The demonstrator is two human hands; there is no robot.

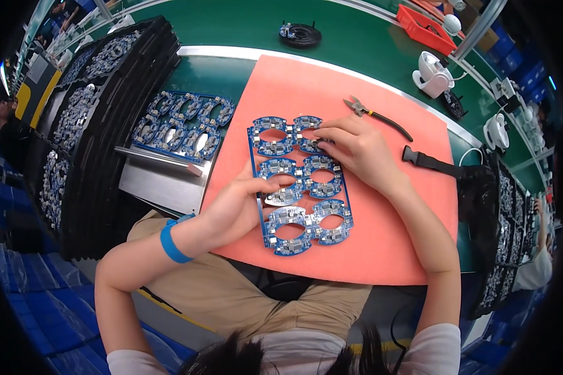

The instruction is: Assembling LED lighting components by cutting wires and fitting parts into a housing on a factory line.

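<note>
A blue circuit board panel (291, 210), made of several ring-shaped boards joined in two columns, is over the pink mat (388, 250). My left hand (238, 203) grips its left edge, thumb on top near the middle row, the other fingers hidden beneath. A blue band circles my left wrist. My right hand (360, 153) reaches in from the right, its fingers bent and closed on the upper right ring board of the panel. Cutting pliers (381, 119) with black and yellow handles lie on the mat beyond my right hand.
Another blue board panel (184, 125) lies left of the mat. Black trays (116, 125) full of boards are stacked at far left, more trays (500, 231) at right. A black strap with buckle (431, 161) crosses the mat's right edge. Farther off are a black disc (301, 35) and a red bin (425, 30).
</note>
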